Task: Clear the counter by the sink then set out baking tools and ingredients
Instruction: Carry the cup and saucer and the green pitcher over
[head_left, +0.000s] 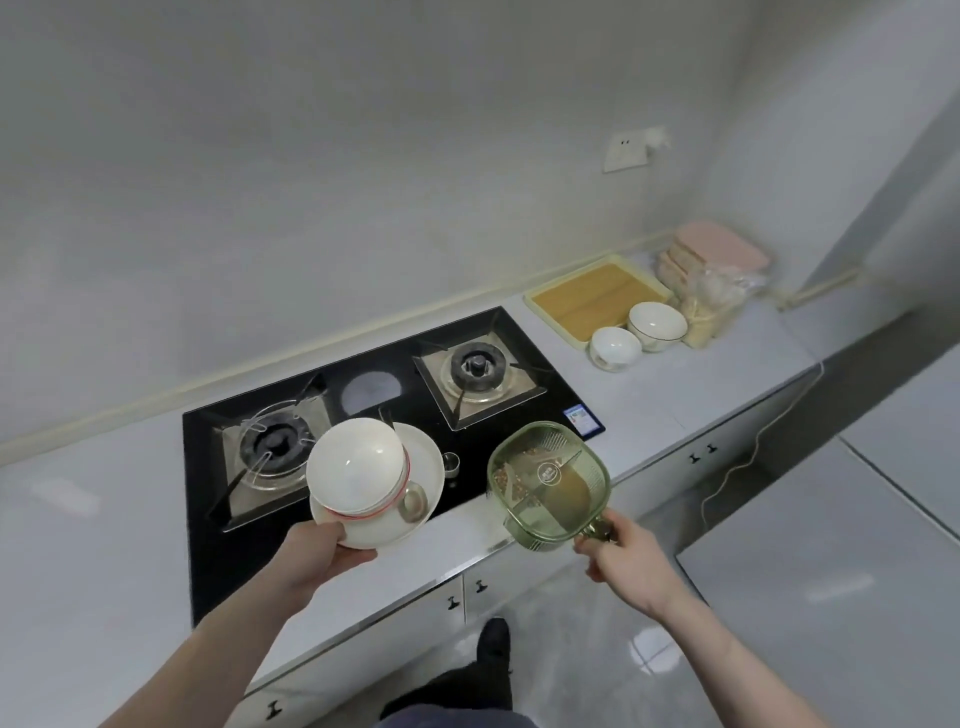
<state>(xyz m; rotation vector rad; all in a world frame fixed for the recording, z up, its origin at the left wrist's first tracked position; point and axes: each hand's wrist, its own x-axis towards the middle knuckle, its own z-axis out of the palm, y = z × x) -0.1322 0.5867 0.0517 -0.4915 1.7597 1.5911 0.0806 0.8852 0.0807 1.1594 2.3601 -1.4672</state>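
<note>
White stacked bowls (358, 470) on a plate (415, 499), carried above the gas hob (363, 410); left hand (332, 543) curled under the plate rim, gripping. Green plastic strainer basket (550, 480) held out over the tabletop (701, 395) edge; right hand (621, 556) closed round its handle. Two more bowls (636, 330) beside a tray (597, 293), far right. Risk: stack tilted, one-handed grip at the edge only, so top bowl could slide off onto the hob and break. Basket contents could spill if tipped.
</note>
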